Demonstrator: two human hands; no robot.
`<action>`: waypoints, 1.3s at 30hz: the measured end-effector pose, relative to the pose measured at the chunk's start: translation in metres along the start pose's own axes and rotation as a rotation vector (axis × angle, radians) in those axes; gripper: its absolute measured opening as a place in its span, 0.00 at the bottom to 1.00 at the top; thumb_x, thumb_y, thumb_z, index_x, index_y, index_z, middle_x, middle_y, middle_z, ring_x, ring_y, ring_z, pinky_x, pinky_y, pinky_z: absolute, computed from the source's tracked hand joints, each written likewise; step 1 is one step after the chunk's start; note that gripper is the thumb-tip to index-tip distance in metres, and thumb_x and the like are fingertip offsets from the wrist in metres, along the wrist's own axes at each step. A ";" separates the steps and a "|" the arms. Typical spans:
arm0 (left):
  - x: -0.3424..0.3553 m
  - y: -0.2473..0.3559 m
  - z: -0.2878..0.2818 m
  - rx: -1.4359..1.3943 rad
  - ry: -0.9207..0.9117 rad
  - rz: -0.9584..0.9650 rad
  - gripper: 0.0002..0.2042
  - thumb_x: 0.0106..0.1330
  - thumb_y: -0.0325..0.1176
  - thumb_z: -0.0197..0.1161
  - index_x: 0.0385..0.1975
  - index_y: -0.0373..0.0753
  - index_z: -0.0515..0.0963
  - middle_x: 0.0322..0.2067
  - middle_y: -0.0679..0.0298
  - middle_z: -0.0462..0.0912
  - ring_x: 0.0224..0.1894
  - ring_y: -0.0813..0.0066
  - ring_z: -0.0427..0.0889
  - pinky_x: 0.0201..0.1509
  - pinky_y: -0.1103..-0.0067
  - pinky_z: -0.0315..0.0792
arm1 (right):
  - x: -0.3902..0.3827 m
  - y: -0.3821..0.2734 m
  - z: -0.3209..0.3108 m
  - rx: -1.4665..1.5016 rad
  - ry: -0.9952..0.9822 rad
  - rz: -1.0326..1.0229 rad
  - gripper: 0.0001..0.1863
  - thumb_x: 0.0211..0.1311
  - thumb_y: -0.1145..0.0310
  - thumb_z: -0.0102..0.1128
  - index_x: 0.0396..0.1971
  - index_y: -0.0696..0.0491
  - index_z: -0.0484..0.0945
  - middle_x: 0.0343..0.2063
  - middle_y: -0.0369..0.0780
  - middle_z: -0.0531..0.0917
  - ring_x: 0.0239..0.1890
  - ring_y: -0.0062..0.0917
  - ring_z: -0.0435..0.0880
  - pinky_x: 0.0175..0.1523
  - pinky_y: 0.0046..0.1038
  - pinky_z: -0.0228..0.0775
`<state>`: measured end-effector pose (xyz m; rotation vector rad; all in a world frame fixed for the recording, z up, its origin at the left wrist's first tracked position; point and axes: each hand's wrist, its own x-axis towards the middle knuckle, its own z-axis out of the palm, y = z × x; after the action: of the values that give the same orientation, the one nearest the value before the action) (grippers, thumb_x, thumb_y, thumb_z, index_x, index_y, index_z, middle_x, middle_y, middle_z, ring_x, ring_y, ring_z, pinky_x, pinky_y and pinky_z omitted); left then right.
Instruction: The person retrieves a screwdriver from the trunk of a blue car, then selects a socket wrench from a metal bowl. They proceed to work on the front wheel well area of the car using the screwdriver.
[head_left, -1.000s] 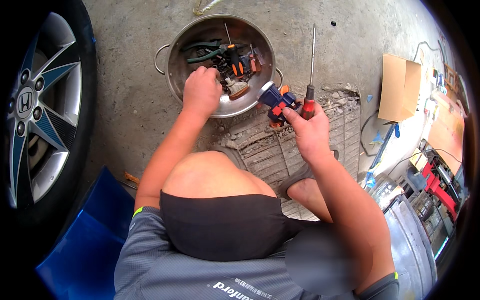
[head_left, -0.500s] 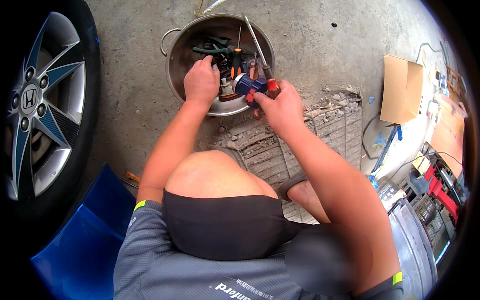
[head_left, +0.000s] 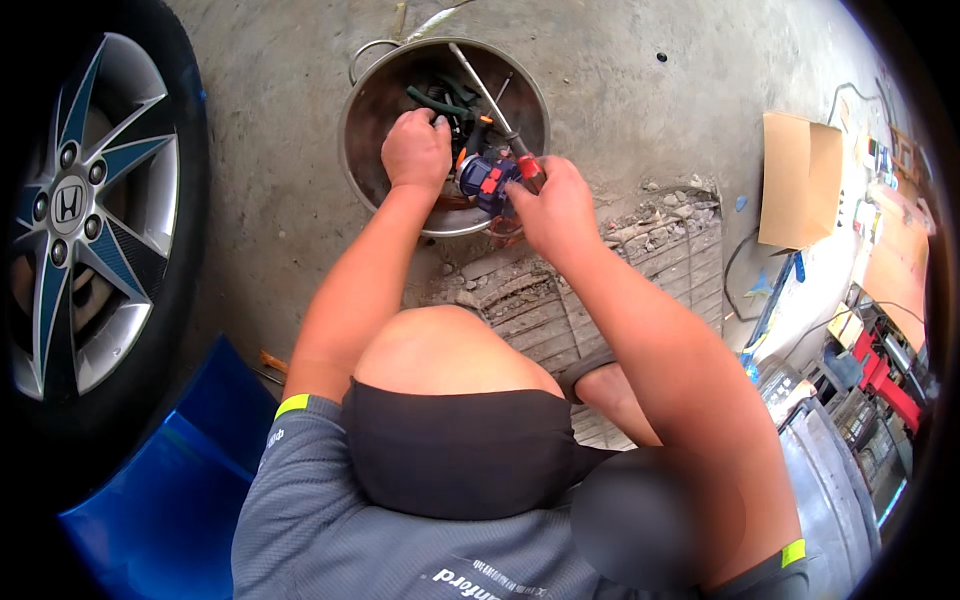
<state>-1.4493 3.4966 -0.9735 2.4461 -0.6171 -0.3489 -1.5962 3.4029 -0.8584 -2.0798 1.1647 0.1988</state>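
"Head view: where's the work?"

"In and over the metal bowl (head_left: 533, 112). The right hand (head_left: 555, 205) is at its four o'clock, fingers closed round a red-handled screwdriver (head_left: 528, 166), with a navy-and-red device (head_left: 490, 180) under the thumb, inside the rim."

"And the left hand (head_left: 417, 150)?"

"Just off the bowl's centre toward eight, fingers bent down near a green-handled tool (head_left: 430, 102). Whether they grip anything, I can't tell."

"Which step?"

"Handling loose tools, I'd judge; the right hand's things aren't set down. The next move calls for minding the long shaft: its tip points to twelve, close to the far rim."

"Edges?"

"The left forearm crosses the rim at seven, and a loop handle (head_left: 353, 66) juts between ten and eleven. An orange-and-black screwdriver (head_left: 477, 134) lies between the hands. Bare wall shows at nine and three."

"Outside?"

"A knee (head_left: 430, 345) at six, rubble (head_left: 680, 212) at four, a wheel (head_left: 70, 205) well apart at nine. Most room: toward two, over concrete floor (head_left: 620, 100)."
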 end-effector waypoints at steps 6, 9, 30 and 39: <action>-0.004 -0.004 -0.011 -0.030 0.070 0.020 0.11 0.59 0.38 0.63 0.31 0.35 0.82 0.32 0.55 0.83 0.35 0.55 0.82 0.41 0.66 0.75 | -0.011 -0.005 -0.012 0.071 0.028 0.004 0.15 0.52 0.67 0.68 0.32 0.60 0.74 0.34 0.50 0.78 0.40 0.46 0.77 0.46 0.39 0.69; -0.008 0.000 -0.035 -0.284 0.009 -0.124 0.11 0.60 0.37 0.64 0.30 0.34 0.81 0.29 0.58 0.83 0.29 0.65 0.82 0.38 0.71 0.75 | -0.011 -0.003 -0.014 0.284 0.006 0.096 0.14 0.53 0.67 0.68 0.34 0.60 0.75 0.32 0.47 0.80 0.36 0.39 0.79 0.43 0.36 0.71; -0.138 0.293 -0.334 -1.271 -0.900 -0.463 0.07 0.66 0.32 0.59 0.38 0.35 0.77 0.29 0.64 0.80 0.28 0.79 0.79 0.33 0.81 0.75 | -0.189 -0.143 -0.303 0.670 -0.367 0.050 0.12 0.58 0.77 0.64 0.39 0.55 0.71 0.27 0.34 0.77 0.26 0.17 0.76 0.31 0.21 0.71; -0.360 0.426 -0.519 -1.648 -0.668 -0.721 0.13 0.74 0.47 0.52 0.35 0.43 0.69 0.23 0.70 0.73 0.21 0.83 0.68 0.23 0.84 0.61 | -0.402 -0.222 -0.448 -0.004 -0.665 -0.436 0.14 0.54 0.71 0.70 0.33 0.56 0.72 0.25 0.35 0.79 0.29 0.16 0.76 0.36 0.25 0.72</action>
<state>-1.7110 3.6183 -0.2684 0.7882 0.3515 -1.3105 -1.7455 3.4493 -0.2356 -1.9790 0.3086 0.6209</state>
